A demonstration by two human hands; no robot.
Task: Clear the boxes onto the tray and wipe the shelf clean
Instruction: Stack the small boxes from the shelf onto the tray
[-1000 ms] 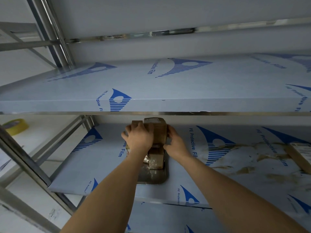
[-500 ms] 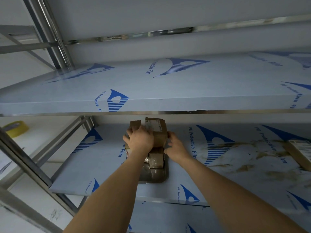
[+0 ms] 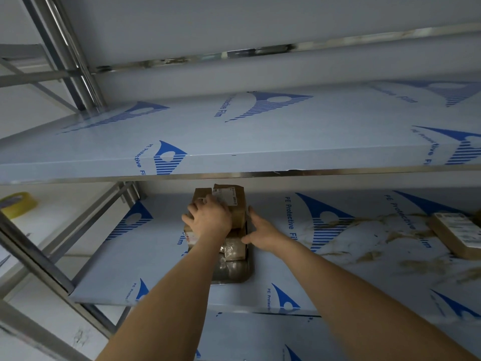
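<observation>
Boxes: at least four brown cardboard ones visible, three or more stacked on one dull metal tray [image 3: 235, 276] at the middle shelf's near-centre; exact count in the stack unclear under the hand. Shelf [image 3: 145, 256] is steel, covered in white-and-blue protective film. Lowest taped box [image 3: 234, 250] sits on the tray; the top brown box with a white label [image 3: 231, 201] lies furthest back. Left hand [image 3: 209, 221] rests palm-down on the stack, fingers spread over its left side; a true grasp cannot be confirmed. Right hand [image 3: 263, 234] is open, fingers extended, just beside the stack's right face. One separate labelled box [image 3: 458, 234] lies well apart at right, among brown smears [image 3: 406, 264]. One yellow tape roll [image 3: 18, 204] sits far left.
</observation>
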